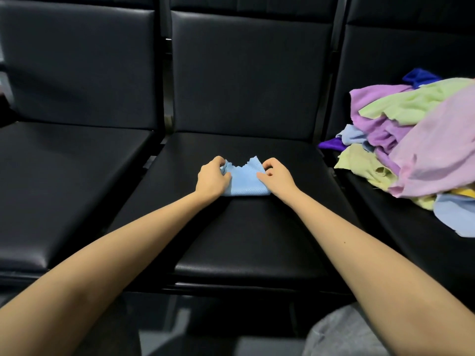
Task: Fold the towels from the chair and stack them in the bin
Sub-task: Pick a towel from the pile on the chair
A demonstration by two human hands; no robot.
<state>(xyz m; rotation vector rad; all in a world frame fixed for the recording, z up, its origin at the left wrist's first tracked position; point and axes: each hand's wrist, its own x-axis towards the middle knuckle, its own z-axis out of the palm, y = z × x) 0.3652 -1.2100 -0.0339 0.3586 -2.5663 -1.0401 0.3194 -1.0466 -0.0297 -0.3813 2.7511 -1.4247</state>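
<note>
Black padded seats stand in a row with their backrests behind. On the middle seat [244, 240], about halfway back, lies the light blue towel [244, 181], a small cloth with a dotted weave. Its near edge lies flat on the cushion and its far, zigzag-cut edge is lifted a little. The left hand [212, 178] has its grip closed on the towel's left far corner, fingers curled round the bunched cloth. The right hand [276, 177] grips the right far corner in the same way, fingertips curled over the edge and thumb lying on the cloth. Both bare forearms reach in from the lower corners and meet at the towel.

On the right seat [401, 227], well apart from the hands, a loose pile of towels [411, 140] lies unfolded in pink, purple, pale green, yellow, light blue and dark blue, some leaning against the backrest. The left seat [64, 188] shows only its black cushion. Grey fabric [341, 335] shows at the bottom edge, under the right forearm.
</note>
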